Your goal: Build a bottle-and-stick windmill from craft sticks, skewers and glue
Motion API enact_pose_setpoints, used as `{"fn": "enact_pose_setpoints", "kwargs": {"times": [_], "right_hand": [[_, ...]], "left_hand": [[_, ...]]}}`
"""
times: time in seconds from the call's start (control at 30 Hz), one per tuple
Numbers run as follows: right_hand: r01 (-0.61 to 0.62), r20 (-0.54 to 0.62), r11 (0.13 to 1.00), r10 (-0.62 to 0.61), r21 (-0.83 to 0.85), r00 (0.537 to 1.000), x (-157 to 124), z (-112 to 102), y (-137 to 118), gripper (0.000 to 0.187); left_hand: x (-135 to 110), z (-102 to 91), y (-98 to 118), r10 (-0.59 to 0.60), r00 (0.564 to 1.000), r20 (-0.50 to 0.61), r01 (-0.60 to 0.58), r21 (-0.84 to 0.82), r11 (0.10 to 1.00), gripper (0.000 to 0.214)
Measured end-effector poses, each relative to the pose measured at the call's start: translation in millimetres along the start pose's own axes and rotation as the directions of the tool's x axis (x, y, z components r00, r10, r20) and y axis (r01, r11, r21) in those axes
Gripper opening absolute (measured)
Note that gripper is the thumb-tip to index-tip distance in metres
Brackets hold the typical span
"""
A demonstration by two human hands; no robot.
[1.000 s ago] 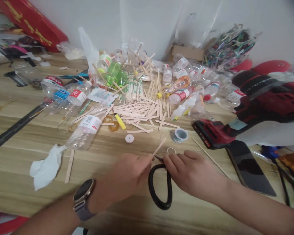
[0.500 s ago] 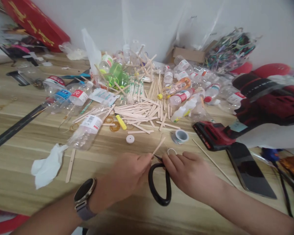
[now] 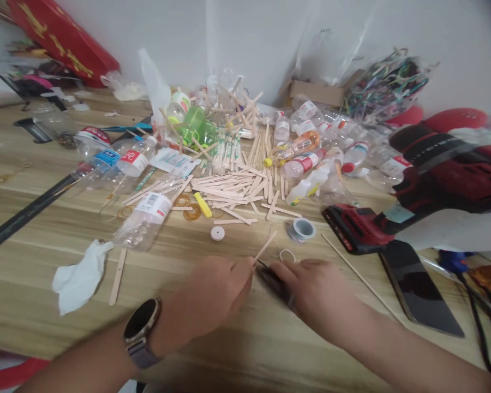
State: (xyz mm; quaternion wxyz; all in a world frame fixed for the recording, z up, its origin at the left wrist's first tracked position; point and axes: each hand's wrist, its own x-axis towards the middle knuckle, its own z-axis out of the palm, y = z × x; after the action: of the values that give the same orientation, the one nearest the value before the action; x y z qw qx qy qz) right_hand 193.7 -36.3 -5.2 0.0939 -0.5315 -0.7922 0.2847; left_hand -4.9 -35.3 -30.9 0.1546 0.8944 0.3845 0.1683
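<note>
My left hand [image 3: 215, 286], with a watch [image 3: 141, 322] on its wrist, is closed around a wooden craft stick [image 3: 265, 246] whose far end sticks up past the fingers. My right hand [image 3: 315, 292] grips black-handled scissors [image 3: 276, 284], blurred and seen nearly edge-on. Their dark tip meets the stick beside my left fingertips; whether it has gone into the wood I cannot tell. Just beyond the right fingers lies a thin white ring [image 3: 287, 255], with a spool of wire [image 3: 301, 230] behind it. A small white disc [image 3: 217, 233] rests beyond my left hand.
A pile of craft sticks [image 3: 229, 188] spreads across the middle, plastic bottles [image 3: 147, 213] around it. At the right are a red and black cordless drill [image 3: 433, 185], a phone [image 3: 421, 286] and a thin stick [image 3: 360, 275]. A crumpled tissue [image 3: 82, 278] lies at the left.
The scissors have turned in my right hand: their handle loop, which faced me, now appears edge-on and partly under the fingers. My left hand and the stick have hardly moved.
</note>
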Motion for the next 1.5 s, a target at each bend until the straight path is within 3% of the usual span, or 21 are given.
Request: {"fn": "enact_pose_setpoints", "kwargs": {"times": [0.1,0.17,0.23,0.3,0.37,0.43,0.53,0.6,0.67,0.7,0.77,0.83,0.93,1.0,1.17,1.5], "right_hand": [[-0.155,0.159,0.955,0.117,0.254,0.98,1,4,-5,0.045],[-0.251,0.221,0.876,0.171,0.413,0.96,2,6,-7,0.05],[-0.219,0.129,0.851,0.179,0.477,0.975,3,7,-7,0.05],[-0.084,-0.049,0.889,0.119,0.451,0.992,3,9,-4,0.05],[0.007,-0.146,0.889,0.067,0.459,0.987,2,10,-1,0.047],[0.055,-0.169,0.872,0.032,0.486,0.985,1,12,1,0.044],[0.123,-0.171,0.857,-0.042,0.5,0.984,-1,17,4,0.044],[0.14,-0.168,0.849,-0.062,0.509,0.984,-3,22,6,0.045],[0.128,-0.18,0.842,-0.038,0.524,0.983,-4,26,9,0.046],[0.127,-0.203,0.84,-0.021,0.527,0.979,-4,28,11,0.046],[0.156,-0.289,0.852,-0.005,0.5,0.957,-5,30,14,0.044],[0.204,-0.389,0.884,-0.028,0.42,0.921,-6,30,14,0.039],[0.233,-0.437,0.934,-0.096,0.272,0.894,-6,25,9,0.034],[0.249,-0.444,0.948,-0.141,0.197,0.885,-6,23,5,0.033],[0.266,-0.461,0.961,-0.205,0.071,0.864,-5,23,2,0.036],[0.21,-0.438,0.977,-0.204,-0.034,0.876,-4,29,5,0.039]], "left_hand": [[-2,4.3,0,0.079,0.996,-0.037,-0.073,0.135,0.988,0.026],[-2,5.4,0,0.07,0.993,-0.092,-0.06,0.105,0.993,0.029],[0,3.4,1,-0.026,0.99,-0.141,0.015,-0.078,0.997,0.032],[2,-0.9,2,-0.16,0.981,-0.112,0.106,-0.379,0.919,0.033],[5,-4.8,1,-0.269,0.962,-0.037,0.188,-0.627,0.756,0.036],[6,-5.9,0,-0.293,0.952,0.091,0.241,-0.811,0.533,0.041],[7,-3.5,-3,-0.112,0.93,0.351,0.36,-0.93,0.079,0.044],[8,-1.8,-4,-0.017,0.917,0.399,0.392,-0.906,-0.157,0.042],[9,-1.2,-5,-0.059,0.93,0.362,0.333,-0.901,-0.279,0.039],[10,-1.1,-5,-0.11,0.937,0.333,0.29,-0.912,-0.291,0.038],[10,-0.8,-5,-0.216,0.932,0.292,0.25,-0.947,-0.203,0.032],[9,0.2,-4,-0.305,0.921,0.242,0.269,-0.962,0.049,0.03],[6,1.4,1,-0.38,0.918,0.112,0.292,-0.84,0.458,0.031],[4,1.1,5,-0.391,0.919,0.05,0.296,-0.742,0.602,0.03],[3,-0.6,9,-0.391,0.92,0.016,0.316,-0.618,0.72,0.029],[2,-0.7,11,-0.39,0.921,-0.013,0.32,-0.548,0.773,0.03]]}}
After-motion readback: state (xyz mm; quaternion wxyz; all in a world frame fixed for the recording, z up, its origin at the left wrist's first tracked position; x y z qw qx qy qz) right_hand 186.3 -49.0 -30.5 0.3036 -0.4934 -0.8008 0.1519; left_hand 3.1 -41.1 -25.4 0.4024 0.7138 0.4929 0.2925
